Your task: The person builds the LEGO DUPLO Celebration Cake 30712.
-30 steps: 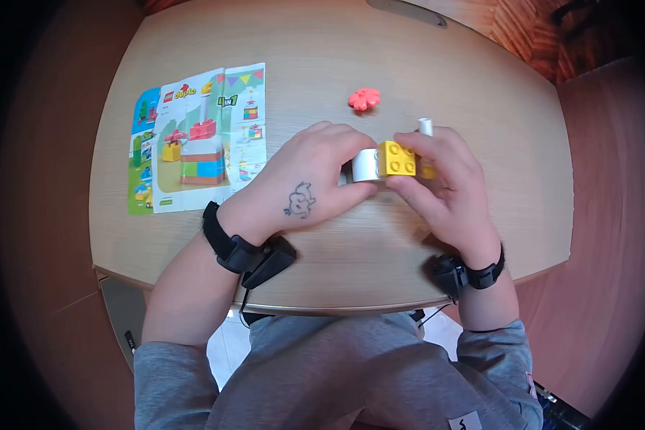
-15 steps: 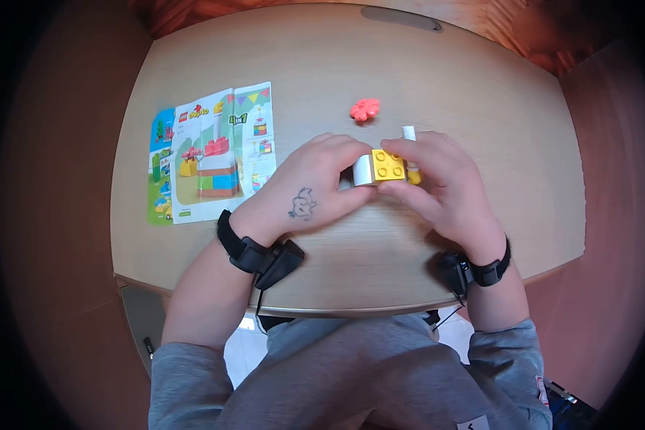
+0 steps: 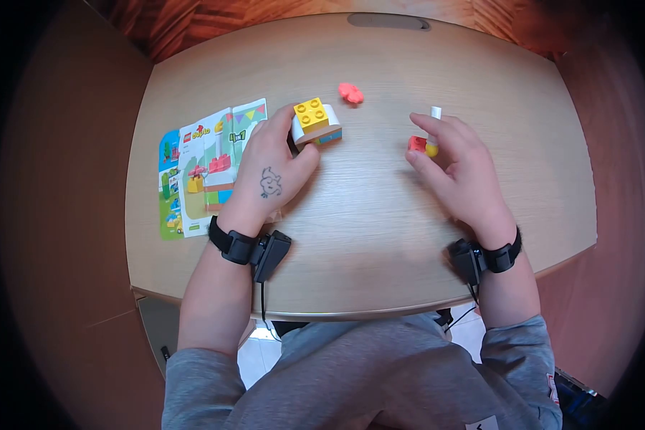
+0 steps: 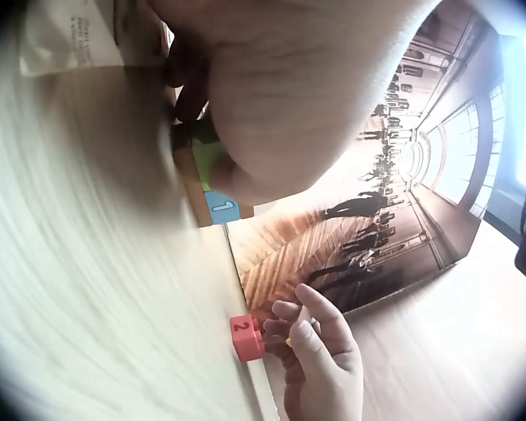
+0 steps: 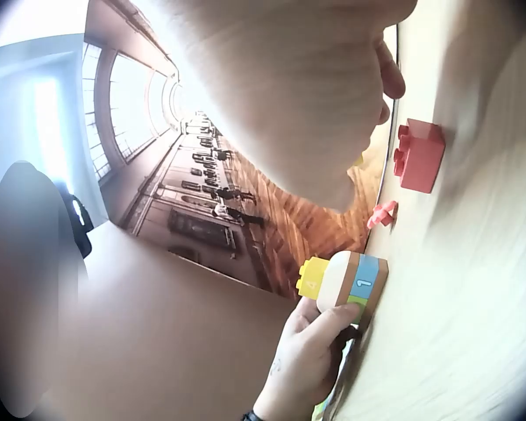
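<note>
My left hand grips a block stack with a yellow brick on top of a white rounded layer. In the right wrist view the stack also shows a blue brick marked 1, a green one and brown layers. My right hand holds a white stick with a yellow part at its lower end, fingers curled round it. Beside those fingers a red brick, marked 2 in the left wrist view, stands on the table.
A red flower piece lies beyond the stack. The printed leaflet is at the left, partly under my left hand. The table ends at its front edge near my body.
The hands have moved apart. My left hand has carried the stack left, and my right hand has let go of the yellow brick and shifted right. The red brick has come into view.
</note>
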Tool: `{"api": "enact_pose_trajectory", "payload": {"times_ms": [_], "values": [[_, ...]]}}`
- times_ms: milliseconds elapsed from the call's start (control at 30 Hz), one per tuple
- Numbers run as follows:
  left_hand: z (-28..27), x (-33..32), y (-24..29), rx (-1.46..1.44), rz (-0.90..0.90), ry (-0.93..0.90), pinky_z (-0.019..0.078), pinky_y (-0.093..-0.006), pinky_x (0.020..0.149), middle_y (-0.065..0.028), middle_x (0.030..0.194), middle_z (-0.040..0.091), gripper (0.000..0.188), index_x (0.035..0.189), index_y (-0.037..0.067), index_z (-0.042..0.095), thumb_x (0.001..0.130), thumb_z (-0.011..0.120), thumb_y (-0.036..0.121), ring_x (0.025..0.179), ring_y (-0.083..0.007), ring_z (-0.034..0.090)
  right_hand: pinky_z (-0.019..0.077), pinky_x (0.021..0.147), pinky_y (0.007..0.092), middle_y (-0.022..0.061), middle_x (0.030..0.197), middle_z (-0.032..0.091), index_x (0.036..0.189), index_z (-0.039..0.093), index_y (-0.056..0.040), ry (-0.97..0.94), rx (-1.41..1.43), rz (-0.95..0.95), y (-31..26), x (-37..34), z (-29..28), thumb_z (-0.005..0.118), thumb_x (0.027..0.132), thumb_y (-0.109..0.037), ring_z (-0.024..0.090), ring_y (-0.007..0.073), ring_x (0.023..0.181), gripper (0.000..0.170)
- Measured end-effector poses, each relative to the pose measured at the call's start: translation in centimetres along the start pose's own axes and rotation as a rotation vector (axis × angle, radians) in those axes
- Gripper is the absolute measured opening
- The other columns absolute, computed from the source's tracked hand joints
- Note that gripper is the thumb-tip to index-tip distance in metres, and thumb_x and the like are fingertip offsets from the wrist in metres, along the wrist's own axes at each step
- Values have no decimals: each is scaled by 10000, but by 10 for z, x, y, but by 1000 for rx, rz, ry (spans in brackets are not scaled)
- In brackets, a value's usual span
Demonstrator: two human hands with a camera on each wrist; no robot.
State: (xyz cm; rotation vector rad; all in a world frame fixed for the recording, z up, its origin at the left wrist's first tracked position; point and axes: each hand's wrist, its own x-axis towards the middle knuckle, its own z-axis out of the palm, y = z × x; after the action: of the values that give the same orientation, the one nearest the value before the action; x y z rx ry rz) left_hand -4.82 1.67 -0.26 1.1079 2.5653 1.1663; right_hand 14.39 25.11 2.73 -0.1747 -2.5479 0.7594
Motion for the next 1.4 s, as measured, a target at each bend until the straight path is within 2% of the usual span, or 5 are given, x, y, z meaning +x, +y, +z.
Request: {"api": "enact_pose_trajectory", "payload": {"times_ms": [267,333,567,1100,1400], "values": [[-1,3,-6,27,-49,108,558,-361,947,-184,1187,740,535,1452,-33,601,936,642,100,1033,-267,713,569,965,454,174,1155,723,1438,682,-66,-42,-36,79,-2,0,-2,802,927,-136,695,361,1037,529],[1,3,-9,4,-82,184,491,-509,1133,-274,1317,670,609,1491,-29,580,909,658,137,1264,-453,617,567,982,468,187,1178,727,1449,676,-63,-87,-14,84,2,0,-1,797,917,-126,693,377,1073,549],[-9,-7,16,74,223,510,461,-457,1162,-206,1431,625,526,1451,21,612,934,708,14,1323,-389,589,568,1024,497,185,1203,760,1413,694,-64,-218,-57,26,9,-2,1,759,912,-98,704,399,1158,506],[12,70,44,1027,353,-36,484,-560,1049,-171,1189,785,353,1322,103,716,992,676,223,1137,-374,729,591,914,462,198,1063,776,1288,724,-18,50,546,381,21,-12,-14,723,1035,-253,734,392,1027,345],[33,92,54,1067,265,-377,546,-526,955,-160,1019,807,164,1082,101,755,1009,636,187,974,-391,775,579,952,476,166,1056,744,1098,811,-40,95,107,118,28,-15,-7,735,970,-183,704,383,1055,206]]}}
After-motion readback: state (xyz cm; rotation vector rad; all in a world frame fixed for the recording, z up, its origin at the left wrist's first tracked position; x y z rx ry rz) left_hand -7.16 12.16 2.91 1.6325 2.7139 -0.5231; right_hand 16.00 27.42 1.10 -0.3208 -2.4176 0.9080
